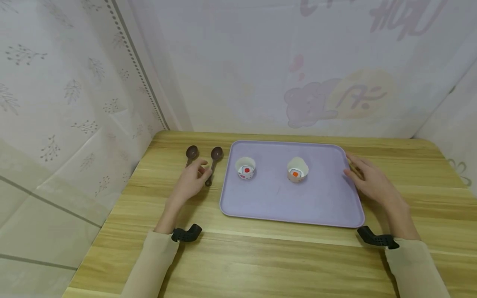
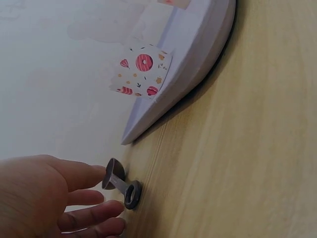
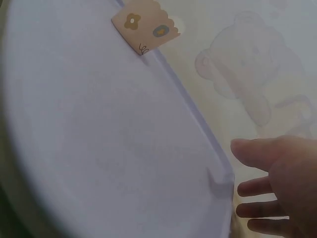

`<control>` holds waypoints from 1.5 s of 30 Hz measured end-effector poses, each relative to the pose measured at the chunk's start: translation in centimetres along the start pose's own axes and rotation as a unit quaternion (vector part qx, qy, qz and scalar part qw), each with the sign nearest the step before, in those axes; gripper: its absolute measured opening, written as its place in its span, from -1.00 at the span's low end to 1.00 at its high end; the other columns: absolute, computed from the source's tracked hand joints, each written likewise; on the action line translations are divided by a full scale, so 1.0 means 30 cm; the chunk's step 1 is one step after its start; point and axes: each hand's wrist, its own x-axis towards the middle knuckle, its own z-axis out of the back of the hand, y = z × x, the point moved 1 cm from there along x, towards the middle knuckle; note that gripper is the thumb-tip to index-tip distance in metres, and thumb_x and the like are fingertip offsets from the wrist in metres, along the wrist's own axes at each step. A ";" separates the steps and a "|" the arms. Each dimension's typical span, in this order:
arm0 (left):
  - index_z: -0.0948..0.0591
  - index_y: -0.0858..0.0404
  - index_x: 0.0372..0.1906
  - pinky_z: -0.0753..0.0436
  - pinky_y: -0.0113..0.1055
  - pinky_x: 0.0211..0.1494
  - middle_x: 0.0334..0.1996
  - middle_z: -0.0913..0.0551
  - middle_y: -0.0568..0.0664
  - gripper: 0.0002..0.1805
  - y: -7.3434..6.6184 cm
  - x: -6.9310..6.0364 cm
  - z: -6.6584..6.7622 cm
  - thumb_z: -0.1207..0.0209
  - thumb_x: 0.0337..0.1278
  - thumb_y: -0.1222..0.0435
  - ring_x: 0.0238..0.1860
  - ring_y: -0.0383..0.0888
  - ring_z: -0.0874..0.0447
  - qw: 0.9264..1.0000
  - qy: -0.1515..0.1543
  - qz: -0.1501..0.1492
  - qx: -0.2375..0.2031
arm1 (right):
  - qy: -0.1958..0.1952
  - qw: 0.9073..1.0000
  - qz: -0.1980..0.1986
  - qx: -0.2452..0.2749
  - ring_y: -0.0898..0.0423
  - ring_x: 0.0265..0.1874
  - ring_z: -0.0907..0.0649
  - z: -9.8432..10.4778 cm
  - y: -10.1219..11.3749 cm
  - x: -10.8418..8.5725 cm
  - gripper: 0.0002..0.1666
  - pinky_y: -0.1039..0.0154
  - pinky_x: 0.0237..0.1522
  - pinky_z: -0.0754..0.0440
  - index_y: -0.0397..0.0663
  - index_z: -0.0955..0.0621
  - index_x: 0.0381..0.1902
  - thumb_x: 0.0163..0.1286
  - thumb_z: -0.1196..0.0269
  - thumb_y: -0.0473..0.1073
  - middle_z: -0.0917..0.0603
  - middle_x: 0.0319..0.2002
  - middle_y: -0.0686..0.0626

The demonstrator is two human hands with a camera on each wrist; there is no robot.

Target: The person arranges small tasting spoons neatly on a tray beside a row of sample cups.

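Two dark brown measuring spoons lie on the table left of the tray: a left spoon (image 1: 191,152) and a right spoon (image 1: 217,153) with a ring-ended handle. My left hand (image 1: 189,181) hovers over their handles, fingers loosely bent, covering part of the left one. The left wrist view shows a spoon (image 2: 115,174) just beyond my fingertips, not gripped. My right hand (image 1: 372,182) is beside the right edge of the lilac tray (image 1: 261,203), fingers spread and holding nothing; the right wrist view shows the thumb (image 3: 247,151) near the rim.
Two small paper baking cups stand on the tray. The left cup (image 1: 245,168) has a white piece with a red square inside; the right cup (image 1: 297,170) has one with an orange mark. A printed curtain (image 1: 238,74) hangs behind the wooden table (image 1: 268,265).
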 end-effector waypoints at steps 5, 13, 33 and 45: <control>-0.45 0.47 0.29 -0.65 -0.16 -0.26 -0.15 -0.66 0.23 -0.53 0.000 -0.002 -0.003 -0.11 0.49 0.22 -0.24 0.04 -0.66 1.000 0.001 0.004 -0.004 | -0.011 1.000 0.003 -0.006 -0.38 0.03 -0.51 -0.006 -0.006 -0.002 -0.26 -0.36 0.00 -0.45 -0.14 -0.24 0.55 0.57 -0.15 0.04 -0.49 0.13 -0.46; -0.46 0.50 0.27 -0.62 -0.18 -0.27 -0.17 -0.68 0.21 -0.53 -0.007 -0.003 -0.008 -0.13 0.47 0.25 -0.27 0.01 -0.65 1.000 -0.001 0.004 -0.002 | -0.019 0.998 0.053 -0.032 0.03 -0.37 -0.46 -0.012 -0.016 0.000 -0.28 0.14 -0.36 -0.41 -0.35 -0.36 0.43 0.49 -0.26 -0.05 -0.54 -0.32 -0.10; -0.53 0.47 0.19 -0.56 -0.21 -0.25 -0.21 -0.66 0.17 -0.58 -0.003 0.003 -0.028 -0.26 0.34 0.34 -0.33 -0.06 -0.59 1.000 -0.008 -0.005 0.005 | -0.004 1.000 0.026 -0.008 -0.20 -0.15 -0.52 -0.024 -0.031 -0.006 -0.32 -0.13 -0.16 -0.50 -0.40 -0.38 0.40 0.50 -0.25 -0.09 -0.53 -0.05 -0.39; -0.58 0.46 0.13 -0.56 -0.17 -0.24 -0.25 -0.66 0.17 -0.64 0.003 0.001 -0.031 -0.24 0.35 0.35 -0.34 -0.03 -0.58 1.000 -0.004 -0.005 0.014 | -0.013 1.000 0.016 -0.011 -0.21 -0.14 -0.57 -0.027 -0.042 -0.009 -0.33 -0.16 -0.15 -0.52 -0.34 -0.42 0.39 0.48 -0.27 -0.06 -0.55 -0.02 -0.38</control>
